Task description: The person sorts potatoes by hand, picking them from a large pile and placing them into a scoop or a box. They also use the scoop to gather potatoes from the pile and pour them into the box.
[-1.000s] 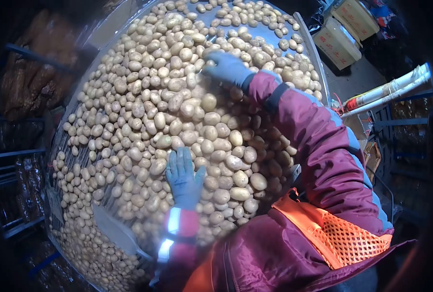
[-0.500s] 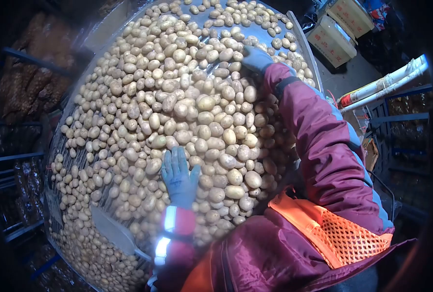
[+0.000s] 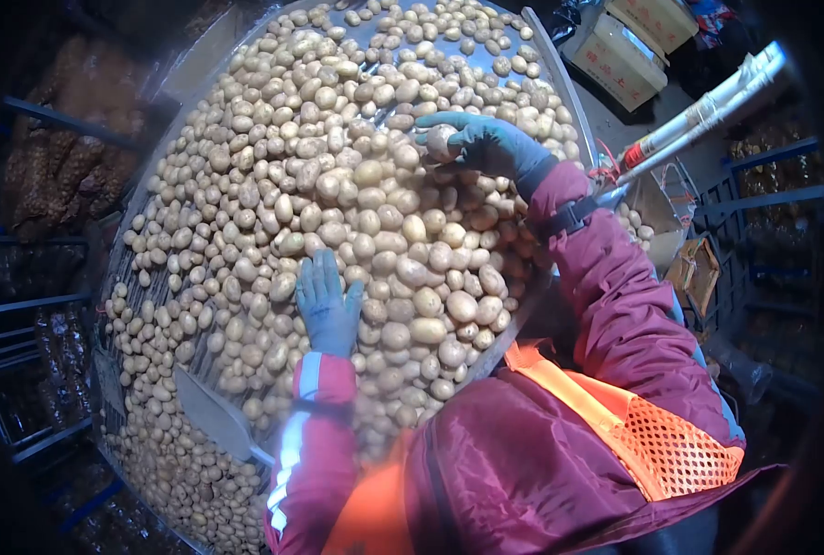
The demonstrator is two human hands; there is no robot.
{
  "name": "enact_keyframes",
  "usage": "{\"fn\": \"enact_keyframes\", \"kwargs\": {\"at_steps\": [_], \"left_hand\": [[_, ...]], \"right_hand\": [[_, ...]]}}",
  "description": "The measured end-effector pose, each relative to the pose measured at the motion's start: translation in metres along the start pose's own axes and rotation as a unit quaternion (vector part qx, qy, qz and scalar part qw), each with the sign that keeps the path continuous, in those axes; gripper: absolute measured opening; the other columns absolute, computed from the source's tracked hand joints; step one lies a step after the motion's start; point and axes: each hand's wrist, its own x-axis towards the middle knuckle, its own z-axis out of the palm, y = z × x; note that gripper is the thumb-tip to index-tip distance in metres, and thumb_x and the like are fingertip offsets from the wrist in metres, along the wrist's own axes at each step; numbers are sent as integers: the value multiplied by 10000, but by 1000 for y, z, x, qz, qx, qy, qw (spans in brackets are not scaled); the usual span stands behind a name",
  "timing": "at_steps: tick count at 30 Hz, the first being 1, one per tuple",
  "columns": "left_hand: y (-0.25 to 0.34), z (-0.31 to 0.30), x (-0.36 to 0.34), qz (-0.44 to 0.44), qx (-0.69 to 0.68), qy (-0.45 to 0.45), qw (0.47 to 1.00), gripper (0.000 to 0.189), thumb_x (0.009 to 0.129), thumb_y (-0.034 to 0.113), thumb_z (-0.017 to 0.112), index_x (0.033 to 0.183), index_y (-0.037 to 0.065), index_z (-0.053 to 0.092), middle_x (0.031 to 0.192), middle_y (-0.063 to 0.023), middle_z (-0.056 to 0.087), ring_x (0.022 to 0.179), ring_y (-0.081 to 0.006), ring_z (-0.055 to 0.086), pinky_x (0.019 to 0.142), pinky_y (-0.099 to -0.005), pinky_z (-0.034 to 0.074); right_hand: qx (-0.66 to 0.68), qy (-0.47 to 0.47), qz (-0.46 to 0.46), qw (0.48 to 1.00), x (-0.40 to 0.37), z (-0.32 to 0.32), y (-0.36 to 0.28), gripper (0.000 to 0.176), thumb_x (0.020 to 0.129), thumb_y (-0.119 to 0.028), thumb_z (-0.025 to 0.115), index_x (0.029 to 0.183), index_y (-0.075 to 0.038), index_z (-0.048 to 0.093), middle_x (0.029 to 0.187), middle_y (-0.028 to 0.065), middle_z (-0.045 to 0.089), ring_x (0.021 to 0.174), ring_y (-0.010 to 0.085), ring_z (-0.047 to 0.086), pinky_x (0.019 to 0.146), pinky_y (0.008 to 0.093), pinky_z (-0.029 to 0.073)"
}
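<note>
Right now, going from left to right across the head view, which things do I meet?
netted sacks → metal paddle → left hand, lying flat → potato held by the right hand → white pipes

The right hand (image 3: 493, 143) lies flat and palm down on the potatoes (image 3: 273, 185) a second ago, then slides out toward the table rim (image 3: 551, 67). Now it is lifted off the heap and curled around a single potato (image 3: 441, 143), held between thumb and fingers, with its wrist drawn back toward the body. The left hand (image 3: 327, 307) sits slightly farther up the heap, and more of its sleeve (image 3: 305, 435) is in view
</note>
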Motion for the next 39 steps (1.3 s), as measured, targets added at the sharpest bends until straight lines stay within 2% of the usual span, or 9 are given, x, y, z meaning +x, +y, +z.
{"fn": "enact_keyframes", "kwargs": {"at_steps": [4,10,15,16,18,27,32,35,39], "left_hand": [[0,2,-4,-7,-7,8,1000,764,981,437,586,1604,110,288,1632,-174,311,1504,-380,273,1229,-504,198],[25,13,-2,-19,-85,22,996,704,974,388,599,1564,90,356,1588,-207,365,1462,-445,308,1218,-512,231],[70,10,5,-114,-33,-45,992,788,990,552,504,1603,112,275,1654,-161,276,1490,-529,194,1224,-573,161],[76,5,7,-114,-30,-53,992,795,993,554,497,1608,109,259,1650,-170,281,1486,-546,178,1225,-576,154],[84,-3,5,-104,-49,-57,992,804,993,565,487,1609,105,252,1634,-179,308,1479,-561,176,1225,-589,142],[26,-23,-24,18,-161,21,987,587,1009,349,557,1490,28,457,1543,-213,427,1451,-411,342,1225,-476,243],[-33,-35,-48,-36,-179,105,978,479,1006,194,573,1428,-20,500,1472,-236,481,1385,-388,424,1170,-471,336],[-37,-44,-59,-91,-216,95,968,493,1015,191,548,1459,-13,478,1483,-242,469,1393,-388,422,1175,-469,329],[-23,-53,-64,-97,-216,82,968,502,1019,211,549,1461,-19,483,1514,-240,454,1406,-375,419,1170,-458,343]], "right_hand": [[120,3,27,992,-49,28,30,379,966,-272,655,1286,-69,647,1048,3,619,951,125,589,918,369,547],[-135,-30,161,977,-133,101,70,495,905,-210,712,1356,-30,619,1251,96,663,1151,195,616,1000,332,503],[-430,-86,-73,896,-127,117,114,442,889,-190,682,1313,-75,639,1236,69,668,1127,149,608,961,315,503],[-161,-4,111,981,-114,121,108,442,875,-188,676,1301,-76,633,1185,63,677,1095,140,613,935,311,506],[-246,-40,122,961,-84,89,122,518,848,-168,698,1342,-48,601,1161,67,679,1058,138,619,908,306,513],[-303,176,-26,936,10,49,99,632,823,-198,695,1425,-64,555,1009,61,675,827,132,607,687,294,514],[126,125,12,984,-54,33,50,421,1003,-318,626,1328,-52,601,1037,93,700,846,170,676,720,299,582],[201,197,16,959,-103,24,70,505,1060,-407,514,1316,26,559,1063,143,676,887,228,681,746,313,596],[213,133,-63,966,-148,40,86,392,1041,-242,552,1313,40,574,1120,118,667,1010,209,663,888,327,572]]}}
